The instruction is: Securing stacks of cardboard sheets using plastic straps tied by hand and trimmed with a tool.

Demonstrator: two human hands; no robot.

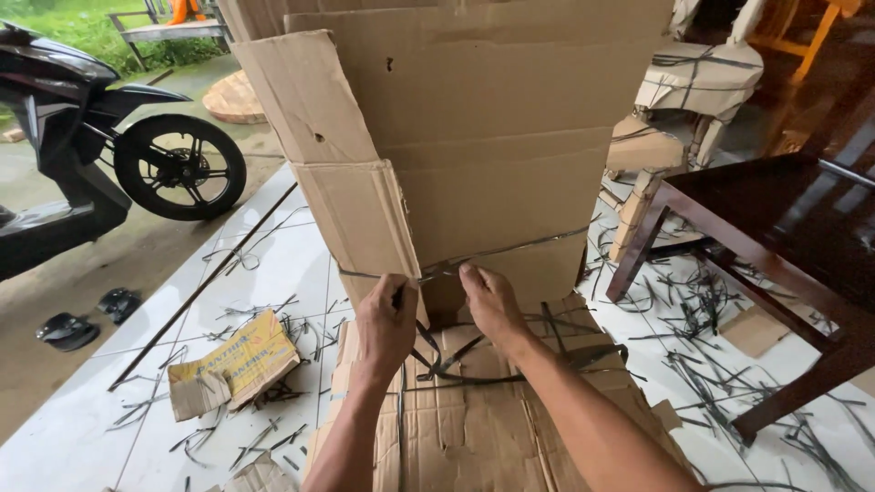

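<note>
Gripping a dark strap (pixel 510 248) that runs around a tall cardboard-wrapped bundle (pixel 492 137), both hands work at its lower front. The left hand (pixel 385 323) is closed on the strap at the cardboard's corner; the right hand (pixel 490 301) pinches it just beside. The bundle stands on flattened cardboard (pixel 474 428) on the tiled floor (pixel 273 264), among strap offcuts (pixel 702 364). A dark wooden table (pixel 775 237) stands to the right, a scooter (pixel 91 137) to the left.
</note>
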